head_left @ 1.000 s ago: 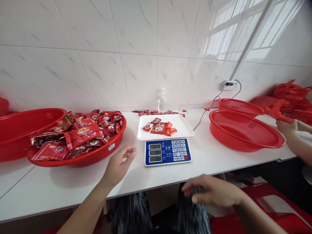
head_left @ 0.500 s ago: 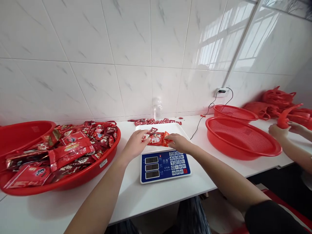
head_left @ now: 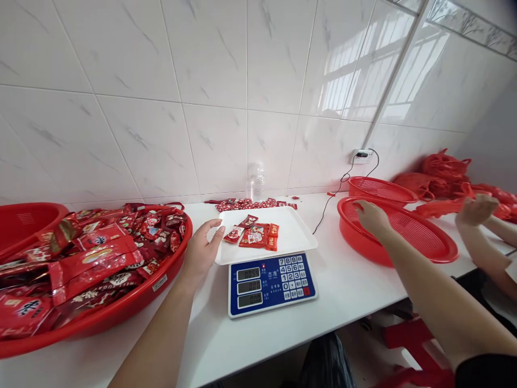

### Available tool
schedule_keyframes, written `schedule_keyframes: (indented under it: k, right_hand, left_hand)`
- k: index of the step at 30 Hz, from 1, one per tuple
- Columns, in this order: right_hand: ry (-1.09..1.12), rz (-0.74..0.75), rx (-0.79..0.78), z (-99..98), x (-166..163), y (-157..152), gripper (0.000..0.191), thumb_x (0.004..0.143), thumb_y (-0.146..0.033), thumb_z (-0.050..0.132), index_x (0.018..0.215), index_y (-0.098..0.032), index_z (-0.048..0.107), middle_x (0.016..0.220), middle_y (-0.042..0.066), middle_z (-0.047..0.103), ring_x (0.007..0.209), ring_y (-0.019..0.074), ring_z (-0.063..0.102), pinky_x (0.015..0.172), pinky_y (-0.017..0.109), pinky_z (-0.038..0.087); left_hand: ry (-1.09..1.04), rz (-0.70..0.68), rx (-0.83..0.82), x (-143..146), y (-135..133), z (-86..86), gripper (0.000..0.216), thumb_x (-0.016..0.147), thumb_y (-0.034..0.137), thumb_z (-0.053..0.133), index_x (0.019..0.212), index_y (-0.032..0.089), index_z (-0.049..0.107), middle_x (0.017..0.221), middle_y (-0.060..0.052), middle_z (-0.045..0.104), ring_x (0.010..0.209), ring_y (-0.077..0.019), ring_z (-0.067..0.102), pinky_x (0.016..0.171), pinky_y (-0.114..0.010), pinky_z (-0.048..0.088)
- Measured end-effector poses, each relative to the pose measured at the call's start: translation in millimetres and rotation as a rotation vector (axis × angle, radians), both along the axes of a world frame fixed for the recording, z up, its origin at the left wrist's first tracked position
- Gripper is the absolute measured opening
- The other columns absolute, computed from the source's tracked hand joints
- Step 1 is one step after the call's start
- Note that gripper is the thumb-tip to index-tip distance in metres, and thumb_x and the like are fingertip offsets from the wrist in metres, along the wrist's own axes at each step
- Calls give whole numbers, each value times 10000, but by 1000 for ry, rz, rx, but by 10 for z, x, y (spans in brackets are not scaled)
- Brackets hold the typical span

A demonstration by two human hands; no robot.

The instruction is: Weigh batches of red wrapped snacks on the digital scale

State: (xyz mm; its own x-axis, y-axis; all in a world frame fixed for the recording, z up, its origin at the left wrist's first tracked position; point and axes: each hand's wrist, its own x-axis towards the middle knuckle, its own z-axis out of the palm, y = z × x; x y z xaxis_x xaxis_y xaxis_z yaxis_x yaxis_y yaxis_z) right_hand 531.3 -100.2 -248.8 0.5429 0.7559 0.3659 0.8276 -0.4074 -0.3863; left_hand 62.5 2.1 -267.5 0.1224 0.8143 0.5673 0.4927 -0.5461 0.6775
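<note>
My left hand [head_left: 202, 248] is at the left rim of the white weighing tray [head_left: 294, 229], thumb and forefinger apart with their tips just over the rim. On the tray lie several small wrapped snacks: a larger red packet [head_left: 253, 236], an orange-red packet [head_left: 273, 237], a dark red packet [head_left: 247, 221] and a red-and-white packet [head_left: 233, 234]. The tray sits on a blue-fronted digital scale [head_left: 270, 284] with lit displays. My right hand [head_left: 374, 216] hangs over the near red basket [head_left: 404, 253], its fingers loosely extended and nothing visible in them.
A large red basin [head_left: 161, 285] heaped with wrapped snacks stands at the left, another red basin [head_left: 30, 223] behind it. Red patterned packets [head_left: 246, 204] and a clear bottle [head_left: 257, 183] line the wall. Rightward are a second red basket [head_left: 379, 188], red bags [head_left: 446, 167] and a co-worker's hands [head_left: 476, 210].
Both my hands have let go of the snacks on the tray. My left hand has moved left to the rim; my right hand has swung right over the basket. The co-worker's hands have shifted.
</note>
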Motion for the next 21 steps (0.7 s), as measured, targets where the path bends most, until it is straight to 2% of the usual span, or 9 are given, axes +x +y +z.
schedule_keyframes:
  k: [2,4,5,9,11,13,15,17,21]
  right_hand:
    - [-14,-15,-56,-49,110,-15,444,897,-254,414,1310,-116,501,1276,234,539,1214,392,481,915,535,422]
    - [-34,53,-55,-80,-33,65,505,897,-322,450,1361,-120,451,1372,243,450,1320,395,358,1000,559,356]
    - [-49,112,-40,-88,-195,133,531,901,-371,456,1381,-146,431,1419,214,408,1357,366,310,1045,535,327]
    - [-94,490,-46,-93,-1158,446,614,876,-561,474,1421,-301,368,1506,41,329,1405,233,258,1133,409,278]
    - [-64,788,-145,-94,-1617,554,711,852,-615,487,1466,-329,272,1562,41,199,1447,287,99,1142,523,200]
    - [-36,962,-256,-100,-1947,629,791,818,-673,495,1482,-357,206,1580,47,121,1449,326,19,1122,604,144]
    - [-35,1046,-322,-115,-2137,694,839,794,-710,495,1488,-375,164,1579,48,129,1445,343,28,1107,637,117]
    - [-74,1083,-327,-143,-2215,763,815,804,-710,480,1485,-367,194,1559,57,210,1433,340,120,1107,623,127]
    - [-199,1070,-215,-206,-2210,875,554,886,-567,480,1382,-323,446,1411,74,455,1303,291,386,1064,489,292]
  left_hand:
    - [-13,16,-8,-16,-19,-33,376,870,485,516,1101,210,628,1140,-62,667,1062,-231,609,930,-370,467]
    - [-21,23,8,-13,-37,-79,383,872,485,515,1100,199,628,1135,-71,666,1062,-231,607,942,-374,460]
    - [-27,24,19,-5,-45,-104,385,874,484,513,1101,195,626,1134,-74,664,1064,-230,604,947,-374,457]
    - [-28,4,80,54,-73,-187,373,886,462,506,1112,188,617,1143,-76,657,1097,-225,587,975,-369,439]
    - [-10,-19,118,73,-92,-209,362,893,445,500,1116,182,612,1147,-79,654,1105,-222,582,987,-369,431]
    - [-4,-30,142,75,-109,-219,353,904,433,487,1115,177,608,1147,-83,651,1106,-219,580,989,-369,430]
    - [-12,-35,145,65,-118,-222,343,916,423,468,1114,178,605,1147,-83,649,1108,-216,579,986,-371,432]
    - [-23,-39,147,54,-119,-223,331,924,414,457,1108,183,606,1144,-79,650,1108,-213,578,986,-373,432]
    - [-37,-47,158,53,-116,-232,310,927,396,458,1094,184,609,1129,-77,651,1101,-207,577,981,-366,431]
